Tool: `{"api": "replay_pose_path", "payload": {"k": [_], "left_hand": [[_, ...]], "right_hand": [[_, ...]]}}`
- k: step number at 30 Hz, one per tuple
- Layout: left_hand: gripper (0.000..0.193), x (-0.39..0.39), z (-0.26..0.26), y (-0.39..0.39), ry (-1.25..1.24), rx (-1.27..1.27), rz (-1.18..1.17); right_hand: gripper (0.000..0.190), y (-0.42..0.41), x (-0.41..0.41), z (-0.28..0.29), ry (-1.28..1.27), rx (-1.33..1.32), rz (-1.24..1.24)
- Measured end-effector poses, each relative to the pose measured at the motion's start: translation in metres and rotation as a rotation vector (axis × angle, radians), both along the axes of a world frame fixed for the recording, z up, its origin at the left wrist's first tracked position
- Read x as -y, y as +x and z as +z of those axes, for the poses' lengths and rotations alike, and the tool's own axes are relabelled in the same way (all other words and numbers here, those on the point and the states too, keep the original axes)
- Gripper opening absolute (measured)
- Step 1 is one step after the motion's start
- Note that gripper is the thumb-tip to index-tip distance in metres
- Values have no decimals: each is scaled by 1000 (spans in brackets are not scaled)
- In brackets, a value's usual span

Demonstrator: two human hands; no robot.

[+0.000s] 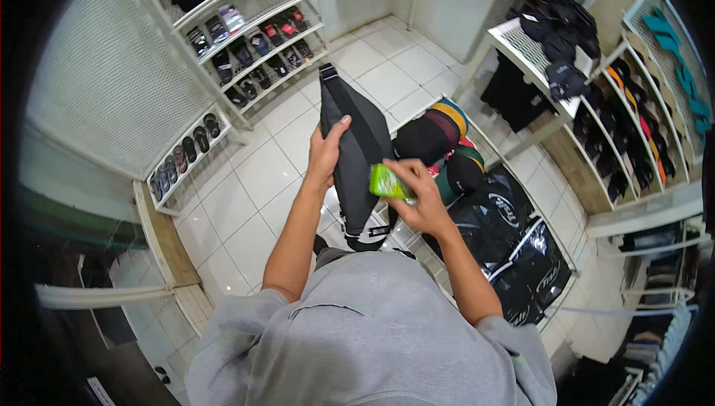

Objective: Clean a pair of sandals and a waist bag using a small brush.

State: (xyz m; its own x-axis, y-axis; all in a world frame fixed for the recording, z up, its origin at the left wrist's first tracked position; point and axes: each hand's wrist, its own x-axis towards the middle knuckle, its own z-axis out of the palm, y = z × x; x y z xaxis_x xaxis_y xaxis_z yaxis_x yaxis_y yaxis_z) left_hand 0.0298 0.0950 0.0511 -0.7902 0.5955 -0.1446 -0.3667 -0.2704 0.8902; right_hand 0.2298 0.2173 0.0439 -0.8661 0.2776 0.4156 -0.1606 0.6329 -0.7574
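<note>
My left hand (326,155) grips the left edge of a dark grey waist bag (363,132), thumb on top. A wide black webbing strap (357,116) runs along the bag, with a plastic buckle (328,72) at the far end. In my right hand (422,194) is a small bright green block-shaped item (386,181), blurred, so its exact kind is unclear. It is over the bag's lower right side; whether it touches the fabric cannot be told. The bag's near end hangs just before my grey shirt (357,316).
A low white metal table (528,191) on my right carries stacked caps (427,138) and black plastic packages (491,216). Sandals fill a wall rack (260,32) and a low shelf (223,123). Black bags (558,32) lie on a white mesh stand (505,35), beside a cap rack (631,127).
</note>
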Motion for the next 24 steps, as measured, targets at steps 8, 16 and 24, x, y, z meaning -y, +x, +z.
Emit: {"api": "replay_pose_path", "payload": {"k": [8,16,24], "left_hand": [[47,21,7,-14,20,-94,116],[41,18,-20,-28,-99,-294,318],[54,36,-29,-42,-366,-339,516]], "right_hand": [[64,-28,-9,0,-291,52,174],[59,-45,15,-12,-603,308,273],[61,-72,27,5,-423,345,364]]}}
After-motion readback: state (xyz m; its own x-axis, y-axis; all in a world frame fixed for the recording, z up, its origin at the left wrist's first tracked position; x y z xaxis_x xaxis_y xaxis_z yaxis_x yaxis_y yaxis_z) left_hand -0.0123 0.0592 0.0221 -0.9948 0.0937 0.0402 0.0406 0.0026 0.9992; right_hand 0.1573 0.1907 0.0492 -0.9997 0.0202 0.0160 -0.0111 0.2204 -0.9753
